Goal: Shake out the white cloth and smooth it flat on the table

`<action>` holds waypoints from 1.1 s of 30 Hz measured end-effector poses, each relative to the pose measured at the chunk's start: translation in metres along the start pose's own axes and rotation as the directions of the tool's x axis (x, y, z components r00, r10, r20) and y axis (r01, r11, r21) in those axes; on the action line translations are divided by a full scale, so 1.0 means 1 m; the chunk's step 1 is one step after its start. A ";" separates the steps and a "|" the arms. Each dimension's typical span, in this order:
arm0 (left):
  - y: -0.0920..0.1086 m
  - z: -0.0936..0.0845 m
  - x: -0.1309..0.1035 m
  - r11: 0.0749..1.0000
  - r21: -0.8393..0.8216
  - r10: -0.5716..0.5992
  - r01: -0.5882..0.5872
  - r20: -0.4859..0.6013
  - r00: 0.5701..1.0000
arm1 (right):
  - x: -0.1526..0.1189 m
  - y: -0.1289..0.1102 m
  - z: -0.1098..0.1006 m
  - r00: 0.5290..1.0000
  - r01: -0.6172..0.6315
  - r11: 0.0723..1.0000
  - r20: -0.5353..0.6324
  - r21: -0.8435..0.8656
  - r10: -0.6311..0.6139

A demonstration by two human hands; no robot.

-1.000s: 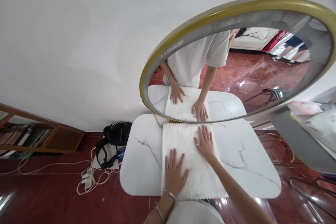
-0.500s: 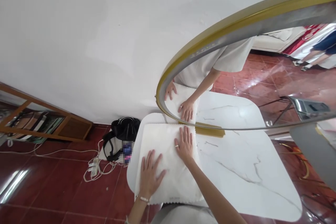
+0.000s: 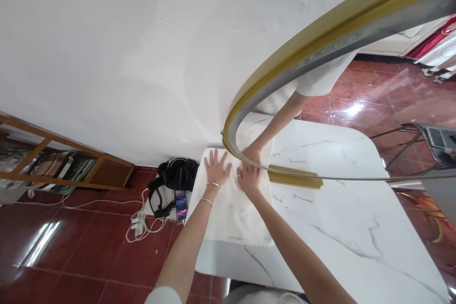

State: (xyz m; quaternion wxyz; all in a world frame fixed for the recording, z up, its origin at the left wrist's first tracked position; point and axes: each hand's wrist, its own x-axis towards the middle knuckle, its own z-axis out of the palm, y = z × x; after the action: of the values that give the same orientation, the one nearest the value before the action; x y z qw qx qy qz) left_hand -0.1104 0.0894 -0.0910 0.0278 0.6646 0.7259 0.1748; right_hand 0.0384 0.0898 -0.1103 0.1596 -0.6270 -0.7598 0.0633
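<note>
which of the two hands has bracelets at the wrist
The left hand, fingers spread on the white cloth: two bracelets circle its wrist. The right hand shows a ring but no bracelets.

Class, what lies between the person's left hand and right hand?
In the head view, only white cloth shows between the left hand and right hand.

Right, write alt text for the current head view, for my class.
A person's left hand and right hand rest on a white cloth on a marble-patterned table. A gold-rimmed mirror reflects the right arm; a black bag lies to the left.
</note>
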 end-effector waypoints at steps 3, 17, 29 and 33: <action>-0.005 0.001 0.016 0.999 0.006 -0.048 0.048 0.019 0.999 | 0.029 -0.003 0.009 0.999 -0.016 1.000 0.035 0.000 0.016; -0.008 -0.018 -0.084 0.977 0.113 -0.185 0.181 0.026 0.982 | -0.049 -0.015 -0.018 0.953 0.303 0.953 -0.013 -0.003 -0.303; -0.008 -0.018 0.008 0.981 0.093 -0.179 0.168 0.133 0.975 | 0.042 -0.030 -0.017 0.977 0.054 0.996 0.211 -0.064 -0.039; -0.026 -0.027 -0.005 0.963 0.083 -0.263 0.256 0.099 0.960 | 0.043 -0.046 -0.009 0.972 0.125 0.992 0.203 -0.017 -0.119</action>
State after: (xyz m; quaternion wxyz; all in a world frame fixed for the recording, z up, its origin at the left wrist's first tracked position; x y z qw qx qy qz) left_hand -0.1424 0.0772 -0.0742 0.0669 0.5728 0.8098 0.1079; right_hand -0.0087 0.1209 -0.0808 0.0762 -0.5720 -0.8099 0.1051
